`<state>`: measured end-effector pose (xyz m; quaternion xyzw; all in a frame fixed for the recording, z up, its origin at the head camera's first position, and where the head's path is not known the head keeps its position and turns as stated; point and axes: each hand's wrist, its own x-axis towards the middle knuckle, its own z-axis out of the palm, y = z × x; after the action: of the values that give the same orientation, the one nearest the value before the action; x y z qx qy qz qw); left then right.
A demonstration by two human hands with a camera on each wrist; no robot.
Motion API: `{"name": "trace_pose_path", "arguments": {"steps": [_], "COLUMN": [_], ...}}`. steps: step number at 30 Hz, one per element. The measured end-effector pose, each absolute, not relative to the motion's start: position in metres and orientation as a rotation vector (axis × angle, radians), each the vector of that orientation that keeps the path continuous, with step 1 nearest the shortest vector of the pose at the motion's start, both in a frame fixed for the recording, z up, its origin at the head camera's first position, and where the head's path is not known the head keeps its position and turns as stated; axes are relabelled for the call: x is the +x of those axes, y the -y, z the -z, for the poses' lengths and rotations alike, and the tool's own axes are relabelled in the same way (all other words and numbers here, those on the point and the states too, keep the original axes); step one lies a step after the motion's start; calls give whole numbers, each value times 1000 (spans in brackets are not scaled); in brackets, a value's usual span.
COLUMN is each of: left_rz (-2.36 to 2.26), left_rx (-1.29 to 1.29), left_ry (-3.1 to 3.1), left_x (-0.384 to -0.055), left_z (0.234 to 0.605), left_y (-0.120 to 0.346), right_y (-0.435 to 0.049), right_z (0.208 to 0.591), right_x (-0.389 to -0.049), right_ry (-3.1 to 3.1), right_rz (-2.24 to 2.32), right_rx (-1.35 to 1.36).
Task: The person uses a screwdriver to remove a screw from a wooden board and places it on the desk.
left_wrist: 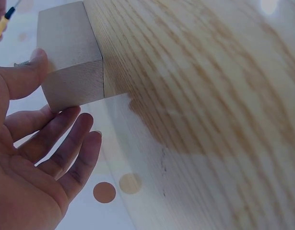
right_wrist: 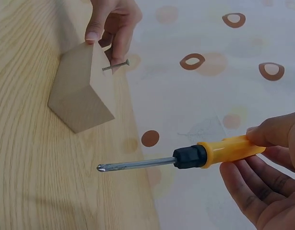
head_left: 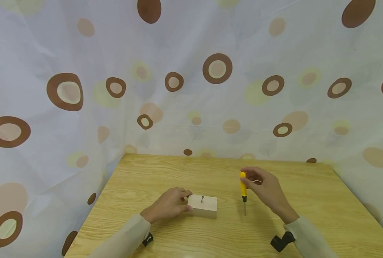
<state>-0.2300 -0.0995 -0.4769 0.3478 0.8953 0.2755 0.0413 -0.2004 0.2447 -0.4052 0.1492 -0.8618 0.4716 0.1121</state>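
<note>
A pale wooden block (head_left: pixel 202 211) lies on the table, with a screw (right_wrist: pixel 116 66) standing up out of its top face. My left hand (head_left: pixel 170 205) grips the block's left end, thumb on the near side and fingers towards the far side. To the right of the block, my right hand (head_left: pixel 268 190) pinches a screwdriver by its yellow handle (right_wrist: pixel 229 149), near the butt end. The screwdriver's shaft (right_wrist: pixel 137 164) points down in the head view, and its cross-shaped tip is apart from the screw. A black collar (right_wrist: pixel 190 156) joins handle and shaft.
The wood-grain table (head_left: pixel 165 168) runs back to a white curtain (head_left: pixel 191 107) with brown and beige spots, which also hangs at both sides. Each wrist wears a black camera mount, the right one (head_left: pixel 282 241) standing out below the sleeve.
</note>
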Motion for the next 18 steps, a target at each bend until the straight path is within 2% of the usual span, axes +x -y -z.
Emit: {"name": "trace_pose_path", "arguments": {"steps": [18], "left_rz": [-838], "left_rx": [1060], "left_ry": [-2748], "left_x": [-229], "left_z": [478], "left_y": [99], "right_y": [-283], "right_z": [431], "right_x": [-192], "right_ry": [2661], "right_rz": [-1319], "right_rx": [272]}}
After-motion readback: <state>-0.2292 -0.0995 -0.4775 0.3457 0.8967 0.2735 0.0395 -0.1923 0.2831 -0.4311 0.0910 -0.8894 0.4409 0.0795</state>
